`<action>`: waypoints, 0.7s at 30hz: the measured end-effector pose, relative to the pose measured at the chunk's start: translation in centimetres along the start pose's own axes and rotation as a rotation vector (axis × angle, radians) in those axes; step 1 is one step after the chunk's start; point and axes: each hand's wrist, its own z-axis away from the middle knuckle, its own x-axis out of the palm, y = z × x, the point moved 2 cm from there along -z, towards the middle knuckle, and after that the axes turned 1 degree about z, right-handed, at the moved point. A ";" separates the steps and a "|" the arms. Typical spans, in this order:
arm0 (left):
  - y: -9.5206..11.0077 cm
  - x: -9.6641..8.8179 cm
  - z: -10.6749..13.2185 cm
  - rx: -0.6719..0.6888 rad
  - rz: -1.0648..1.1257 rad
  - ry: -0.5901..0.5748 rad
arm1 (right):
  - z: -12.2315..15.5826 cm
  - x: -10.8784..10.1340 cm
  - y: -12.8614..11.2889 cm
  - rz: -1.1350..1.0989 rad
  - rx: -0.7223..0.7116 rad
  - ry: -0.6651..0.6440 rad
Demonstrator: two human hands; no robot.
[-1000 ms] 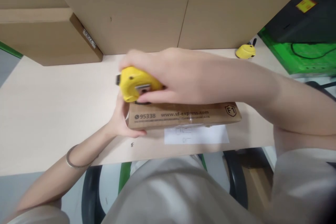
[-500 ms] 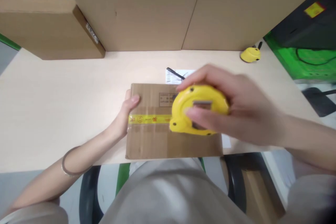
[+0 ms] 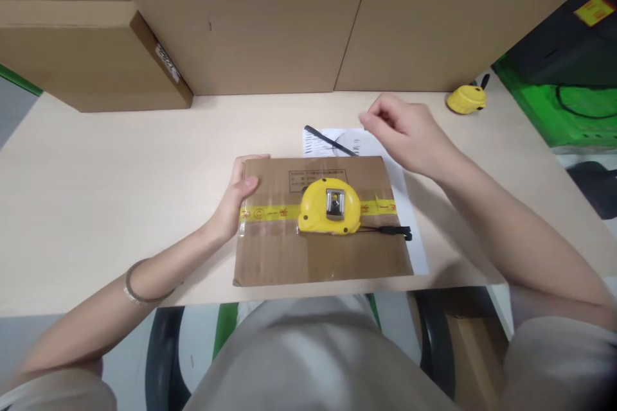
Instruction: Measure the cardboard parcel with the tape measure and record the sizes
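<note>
My left hand (image 3: 234,196) grips the left end of a small cardboard box (image 3: 274,257), thumb on top and fingers around the far corner. The box lies on the desk with yellow printed tape across it. A yellow tape measure (image 3: 315,209) with a metal clip rests on the box, its black wrist strap (image 3: 395,231) trailing right. My right hand (image 3: 405,131) is off the tape measure, above the right edge of a printed sheet (image 3: 414,247) that sticks out from under the box. Its fingers are curled, with nothing visible in them. A black pen (image 3: 328,139) lies on the sheet.
Large cardboard boxes (image 3: 270,26) stand along the back of the desk (image 3: 120,192), with another box (image 3: 110,64) at back left. A second yellow object with a black strap (image 3: 466,99) sits at back right. Beyond it is a green crate (image 3: 583,115).
My right hand has let go of the tape measure, leaving it on the box, and moved away toward the far side of the sheet. My left hand still grips the box.
</note>
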 end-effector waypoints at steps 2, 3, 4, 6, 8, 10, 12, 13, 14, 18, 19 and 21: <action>0.0 0.1 -0.7 0.044 0.030 -0.018 | -1.8 1.7 2.4 0.158 0.126 -0.187; 0.1 0.2 -1.0 0.065 0.044 -0.036 | -2.4 2.6 3.2 0.203 0.148 -0.269; 0.1 0.3 -1.2 0.075 0.054 -0.056 | -2.7 3.5 3.9 0.213 0.152 -0.325; 0.2 0.4 -1.5 0.076 0.054 -0.083 | -3.1 4.8 4.8 0.165 0.135 -0.368; 0.3 0.2 -1.5 0.082 0.038 -0.092 | -3.1 5.5 5.4 0.081 0.116 -0.383; 0.4 0.1 -1.4 0.104 0.021 -0.102 | -3.2 5.7 6.0 -0.051 0.097 -0.394; 0.5 0.0 -1.3 0.113 0.011 -0.116 | -3.4 5.8 6.9 -0.218 0.093 -0.385; 0.5 0.0 -1.3 0.109 0.008 -0.122 | -3.6 5.8 7.3 -0.306 0.100 -0.367; 0.6 0.1 -1.3 0.104 0.005 -0.126 | -3.7 5.9 7.8 -0.389 0.111 -0.340; 0.9 0.5 -1.1 0.121 0.002 -0.148 | -4.1 6.7 9.4 -0.615 0.146 -0.213; 1.0 0.6 -1.0 0.127 0.008 -0.151 | -4.2 6.9 9.6 -0.644 0.148 -0.184; 1.0 0.6 -0.9 0.130 0.015 -0.125 | -4.3 7.4 9.7 -0.685 0.151 -0.137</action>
